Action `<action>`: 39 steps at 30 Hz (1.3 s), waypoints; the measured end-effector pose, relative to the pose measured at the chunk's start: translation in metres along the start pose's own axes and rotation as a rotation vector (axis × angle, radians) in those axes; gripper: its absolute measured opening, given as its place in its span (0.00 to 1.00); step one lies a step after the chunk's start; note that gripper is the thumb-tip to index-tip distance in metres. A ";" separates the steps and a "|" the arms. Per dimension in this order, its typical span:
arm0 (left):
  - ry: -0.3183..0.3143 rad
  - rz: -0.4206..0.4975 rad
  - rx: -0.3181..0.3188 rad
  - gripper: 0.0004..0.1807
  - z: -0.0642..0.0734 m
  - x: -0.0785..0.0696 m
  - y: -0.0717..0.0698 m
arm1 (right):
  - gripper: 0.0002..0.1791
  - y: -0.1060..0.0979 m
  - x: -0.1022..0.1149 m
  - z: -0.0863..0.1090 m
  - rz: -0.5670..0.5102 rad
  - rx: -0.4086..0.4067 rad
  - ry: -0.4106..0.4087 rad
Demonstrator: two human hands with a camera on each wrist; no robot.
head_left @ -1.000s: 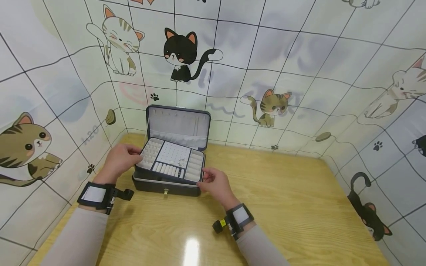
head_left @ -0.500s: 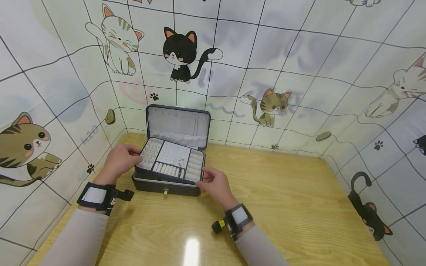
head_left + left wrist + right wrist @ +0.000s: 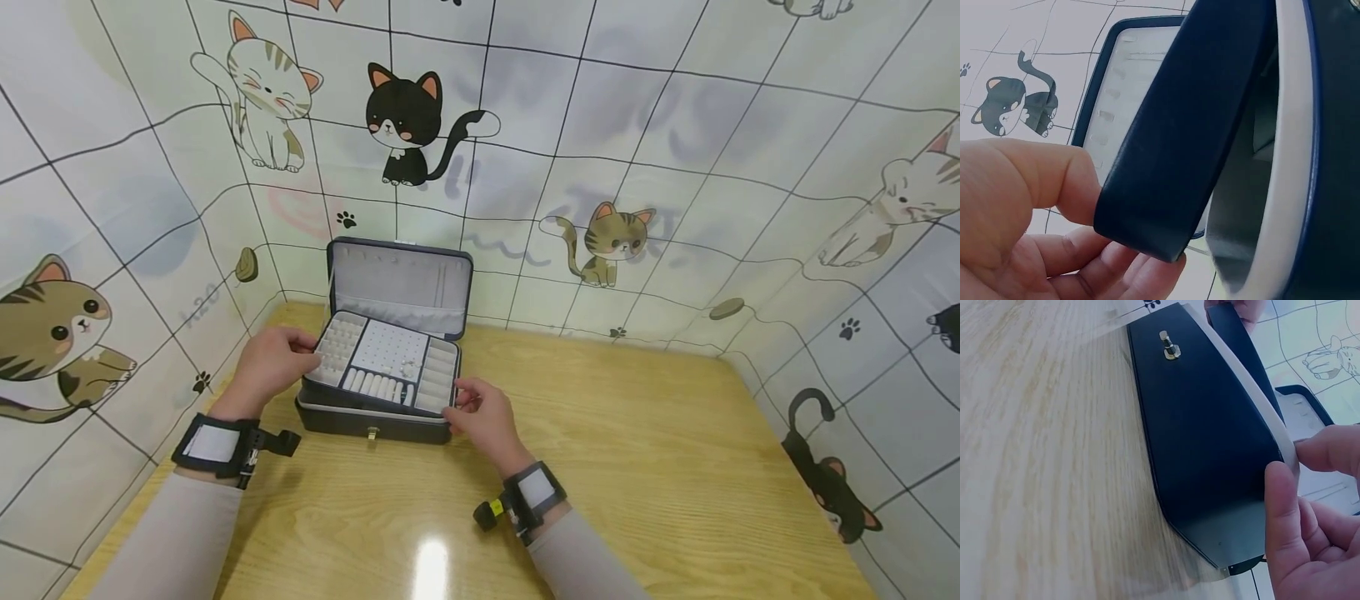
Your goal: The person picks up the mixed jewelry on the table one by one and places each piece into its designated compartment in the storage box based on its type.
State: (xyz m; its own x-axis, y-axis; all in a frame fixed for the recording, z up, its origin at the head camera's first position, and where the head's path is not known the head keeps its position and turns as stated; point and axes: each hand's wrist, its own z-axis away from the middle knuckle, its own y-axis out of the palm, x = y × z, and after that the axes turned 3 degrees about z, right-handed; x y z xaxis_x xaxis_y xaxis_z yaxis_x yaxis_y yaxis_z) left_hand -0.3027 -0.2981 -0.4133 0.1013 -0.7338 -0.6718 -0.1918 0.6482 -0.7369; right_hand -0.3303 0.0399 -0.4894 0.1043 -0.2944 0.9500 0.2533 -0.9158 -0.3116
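Note:
A dark blue jewelry box (image 3: 337,422) stands on the table with its lid (image 3: 397,287) raised behind it. Its jewelry tray (image 3: 390,346) is tilted, left end lifted out of the base and right end low at the rim. My left hand (image 3: 273,367) grips the tray's left end, thumb above and fingers beneath; the left wrist view shows a gap between tray (image 3: 1166,144) and white-lined rim (image 3: 1288,144). At the right end, my right hand (image 3: 486,417) has bent fingers on the tray's corner. The right wrist view shows fingertips (image 3: 1282,481) against the box's end.
Small light jewelry pieces (image 3: 408,367) lie on the tray's perforated panel. A brass clasp (image 3: 372,433) sits on the box's front. The wooden table (image 3: 637,450) extends to the right. A cat-patterned cloth wall (image 3: 525,167) hangs close behind the lid.
Hands, tray and box hold nearly the same positions through all the head frames. Only a slight shift of the whole head view is visible.

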 end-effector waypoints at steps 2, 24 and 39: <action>0.013 -0.009 0.000 0.20 0.000 0.000 0.000 | 0.27 0.001 -0.001 0.000 -0.002 -0.005 -0.004; 0.027 -0.080 0.037 0.20 0.000 0.001 0.003 | 0.26 0.002 0.003 0.001 -0.022 -0.006 -0.002; 0.038 -0.123 0.055 0.16 -0.002 0.004 0.009 | 0.26 0.001 0.001 0.000 -0.022 -0.006 0.006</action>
State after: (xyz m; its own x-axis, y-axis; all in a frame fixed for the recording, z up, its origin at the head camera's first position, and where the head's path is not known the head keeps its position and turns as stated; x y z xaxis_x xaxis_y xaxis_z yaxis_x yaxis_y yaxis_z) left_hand -0.3055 -0.2958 -0.4222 0.0834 -0.8151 -0.5733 -0.1267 0.5619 -0.8174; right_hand -0.3299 0.0388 -0.4885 0.0926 -0.2758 0.9567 0.2494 -0.9238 -0.2905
